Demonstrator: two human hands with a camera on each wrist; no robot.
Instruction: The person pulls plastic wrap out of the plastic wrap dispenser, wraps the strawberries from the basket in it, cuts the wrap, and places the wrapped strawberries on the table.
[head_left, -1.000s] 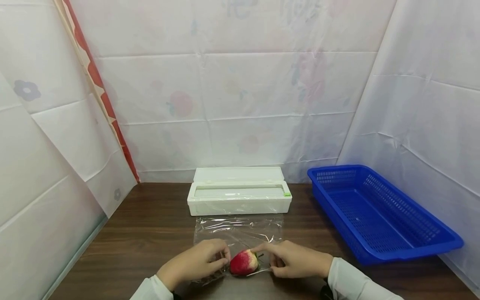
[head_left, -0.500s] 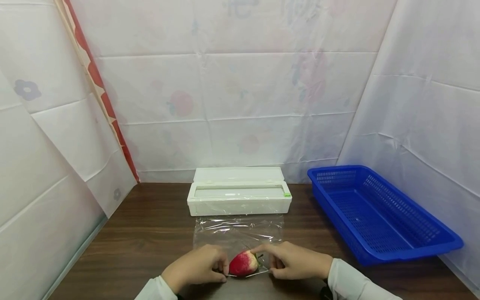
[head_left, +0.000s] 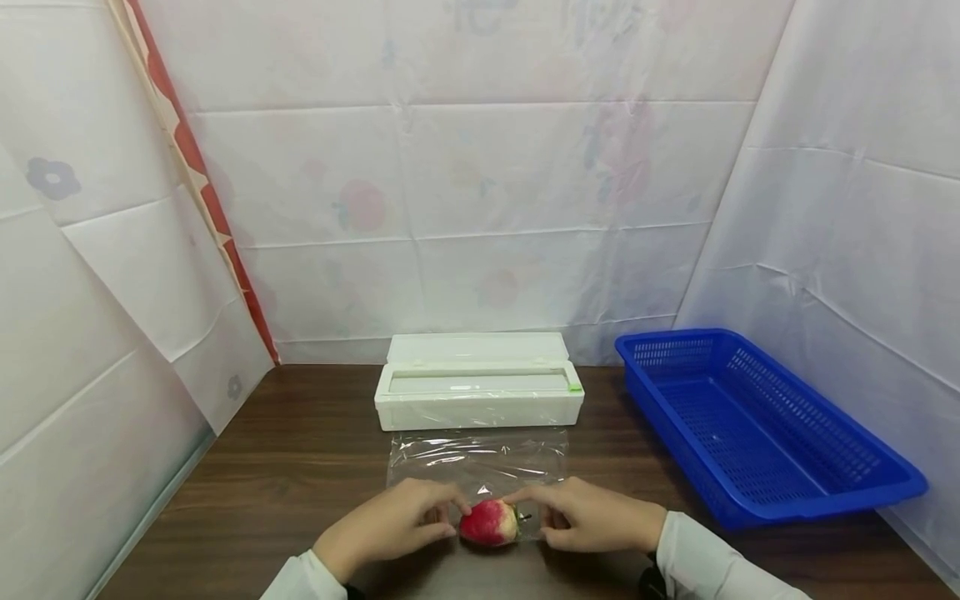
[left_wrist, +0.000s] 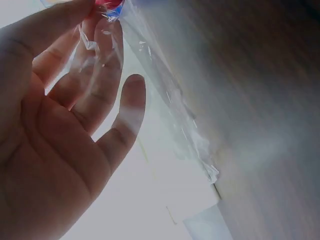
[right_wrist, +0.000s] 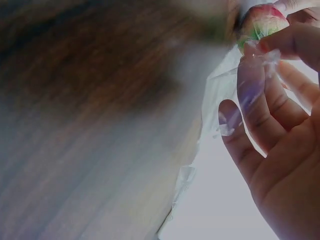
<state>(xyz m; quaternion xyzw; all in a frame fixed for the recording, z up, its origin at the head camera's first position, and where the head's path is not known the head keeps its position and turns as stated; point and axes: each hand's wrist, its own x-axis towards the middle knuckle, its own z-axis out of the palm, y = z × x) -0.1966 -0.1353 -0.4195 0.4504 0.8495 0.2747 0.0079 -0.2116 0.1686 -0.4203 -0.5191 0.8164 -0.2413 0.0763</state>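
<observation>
A red and pale-yellow strawberry (head_left: 487, 523) with green leaves and a stem lies near the table's front edge. Clear plastic wrap (head_left: 477, 457) runs from the white wrap box (head_left: 480, 412) to the strawberry. On its left, my left hand (head_left: 401, 518) reaches a bent index finger to the strawberry, wrap bunched at the fingertips in the left wrist view. My right hand (head_left: 588, 518) touches the strawberry's leafy end with the index finger. In the right wrist view, thumb and fingers pinch a crumpled bit of wrap (right_wrist: 270, 57). The strawberry's underside is hidden.
The wrap box stands at the back with its lid (head_left: 477, 347) up and a green slider (head_left: 575, 388) at the right end. A blue plastic basket (head_left: 675, 454) stands on the right. Printed white sheets (head_left: 480, 183) enclose the wooden table (head_left: 277, 483).
My left hand has moved up and onto the strawberry's left side, after pinching the wrap's front edge. That edge no longer shows in front of the strawberry. My right hand has barely moved.
</observation>
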